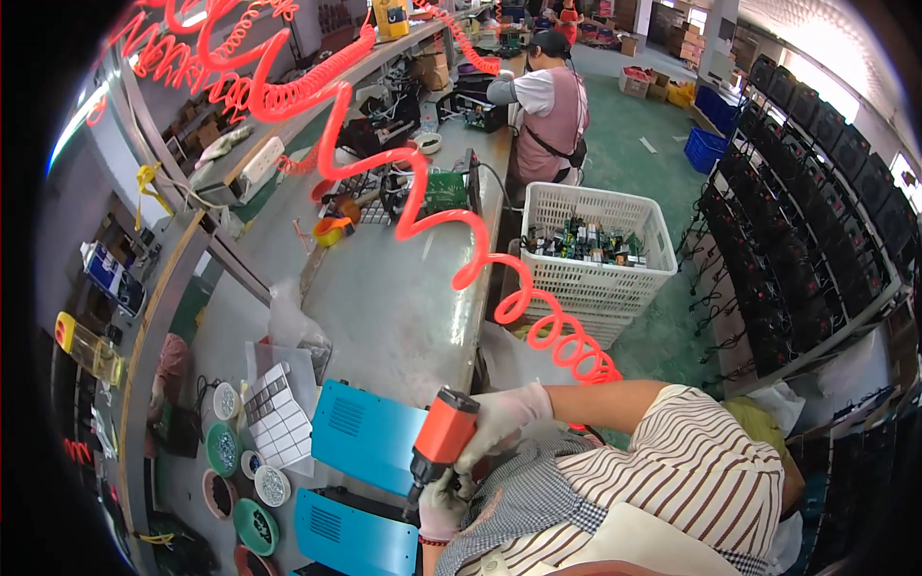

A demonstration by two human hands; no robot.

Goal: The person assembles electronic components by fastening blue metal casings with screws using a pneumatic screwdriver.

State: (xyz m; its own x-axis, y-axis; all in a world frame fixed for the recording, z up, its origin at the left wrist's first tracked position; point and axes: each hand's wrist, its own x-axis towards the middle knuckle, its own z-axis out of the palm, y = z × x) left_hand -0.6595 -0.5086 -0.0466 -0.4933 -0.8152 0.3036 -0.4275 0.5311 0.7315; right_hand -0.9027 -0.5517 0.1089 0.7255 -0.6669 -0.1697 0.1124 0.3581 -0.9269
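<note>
In the head view, we are clamping the fingers of our white-gloved right hand (499, 420) on an orange-and-black power screwdriver (447, 428) at the near edge of the grey workbench (384, 312), beside blue rectangular slotted panels (370, 434). Our white-gloved left hand (442, 511) is sitting at the screwdriver's lower end; whether its fingers are gripping, we cannot tell.

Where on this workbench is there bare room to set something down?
The grey benchtop is bare between the green circuit board, the clear plastic bag and the upper blue panel. Lower left is crowded, with small bowls beside a gridded sheet.
</note>
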